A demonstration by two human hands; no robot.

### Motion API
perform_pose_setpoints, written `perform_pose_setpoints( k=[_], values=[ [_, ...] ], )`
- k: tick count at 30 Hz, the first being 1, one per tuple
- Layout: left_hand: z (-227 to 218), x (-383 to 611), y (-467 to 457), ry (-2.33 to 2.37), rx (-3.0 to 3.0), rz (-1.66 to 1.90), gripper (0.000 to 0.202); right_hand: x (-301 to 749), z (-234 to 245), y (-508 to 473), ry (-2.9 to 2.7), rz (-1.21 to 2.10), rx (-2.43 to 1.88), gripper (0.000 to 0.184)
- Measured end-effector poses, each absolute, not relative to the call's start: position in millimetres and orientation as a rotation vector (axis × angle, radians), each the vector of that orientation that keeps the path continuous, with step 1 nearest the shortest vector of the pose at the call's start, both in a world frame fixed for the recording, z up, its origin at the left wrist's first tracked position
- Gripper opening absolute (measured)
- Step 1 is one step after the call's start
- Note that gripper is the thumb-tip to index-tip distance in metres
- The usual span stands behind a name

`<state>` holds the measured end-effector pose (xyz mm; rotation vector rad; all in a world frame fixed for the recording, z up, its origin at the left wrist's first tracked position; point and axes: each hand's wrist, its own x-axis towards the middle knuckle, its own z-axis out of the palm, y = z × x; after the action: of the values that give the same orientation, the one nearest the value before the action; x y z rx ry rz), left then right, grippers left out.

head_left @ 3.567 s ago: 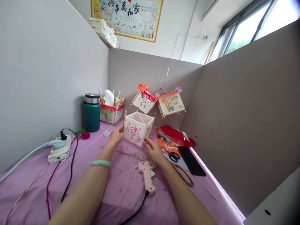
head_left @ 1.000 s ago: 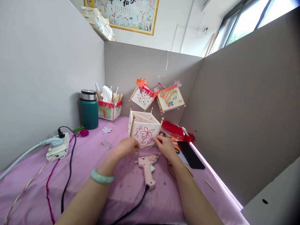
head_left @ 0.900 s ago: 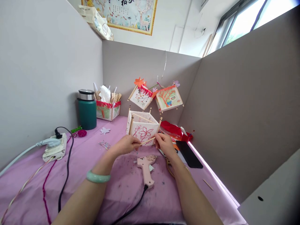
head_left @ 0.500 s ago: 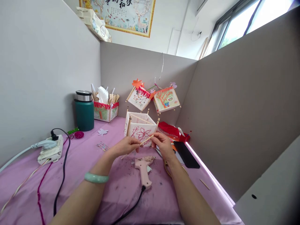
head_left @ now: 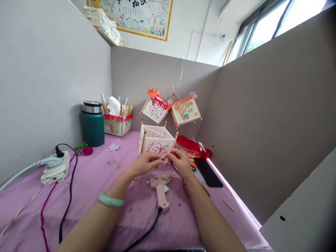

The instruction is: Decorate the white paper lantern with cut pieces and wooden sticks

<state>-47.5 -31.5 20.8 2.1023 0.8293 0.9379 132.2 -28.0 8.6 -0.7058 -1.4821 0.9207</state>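
My left hand [head_left: 143,163] and my right hand [head_left: 179,163] both pinch a thin wooden stick [head_left: 165,155], held slanted between them above the purple table. Just behind the stick stands a white paper lantern box [head_left: 155,143] with a red flower drawing and wooden corner posts. A pink glue gun [head_left: 159,186] lies on the table right below my hands, with its black cord running toward me. A green bangle [head_left: 111,201] is on my left wrist.
A green thermos [head_left: 92,124], a box of sticks [head_left: 117,121], two decorated lanterns hanging [head_left: 170,109], a power strip [head_left: 55,168] with cables at left, a black phone [head_left: 208,172], scissors and red paper at right. Grey partition walls enclose the purple-covered table [head_left: 136,217].
My hands let go of the lantern box, which now stands on the table, picked up a wooden stick from the table and lifted it, then moved closer together along it.
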Motion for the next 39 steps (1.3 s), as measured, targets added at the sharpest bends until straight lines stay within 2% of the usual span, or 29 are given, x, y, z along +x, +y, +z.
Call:
perform_pose_setpoints(
  k=[3,6,11,13,16,18,22,25,27,31,33,39],
  values=[
    [16.9,-44.0,-30.0,0.792,2.054,0.982,0.035,142.0,18.3,-32.0,-1.51,0.902,-0.788,0.024],
    [12.9,-43.3,-27.5,0.845,2.008,1.052,0.042,169.6,27.4,-47.3,-1.554,0.738,-1.091,0.032],
    [12.2,-42.6,-26.9,0.872,2.06,1.165,0.034,211.2,12.2,-92.3,-1.982,0.183,-2.006,0.016],
    [12.3,-42.0,-26.8,0.876,2.094,1.202,0.031,213.5,-0.6,-104.4,-2.077,0.079,-2.113,0.02],
    [10.6,-42.4,-25.1,0.864,2.098,1.253,0.028,207.6,-13.5,-109.2,-2.096,0.066,-2.062,0.027],
    [9.2,-43.8,-23.7,0.863,2.073,1.281,0.03,205.6,-16.0,-108.5,-2.019,0.157,-2.047,0.024],
    [10.2,-46.5,-23.8,0.867,2.006,1.359,0.035,222.4,-12.9,-120.5,-1.717,0.562,-1.943,0.018],
    [12.4,-46.6,-24.6,0.854,1.932,1.436,0.037,244.7,-8.6,-142.4,-1.472,0.923,-1.656,0.028],
    [12.7,-46.4,-24.2,0.849,1.903,1.486,0.037,252.3,-6.3,-153.5,-1.352,1.033,-1.415,0.039],
    [10.8,-46.4,-22.8,0.827,1.933,1.558,0.031,233.5,-3.6,-149.5,-1.282,1.05,-0.94,0.059],
    [10.8,-46.2,-23.8,0.808,1.938,1.568,0.028,213.2,-1.7,-137.8,-1.324,1.065,-0.873,0.058],
    [16.4,-42.3,-30.2,0.788,1.861,1.613,0.028,165.3,3.0,-102.7,-1.59,0.904,-1.031,0.052]
  ],
)
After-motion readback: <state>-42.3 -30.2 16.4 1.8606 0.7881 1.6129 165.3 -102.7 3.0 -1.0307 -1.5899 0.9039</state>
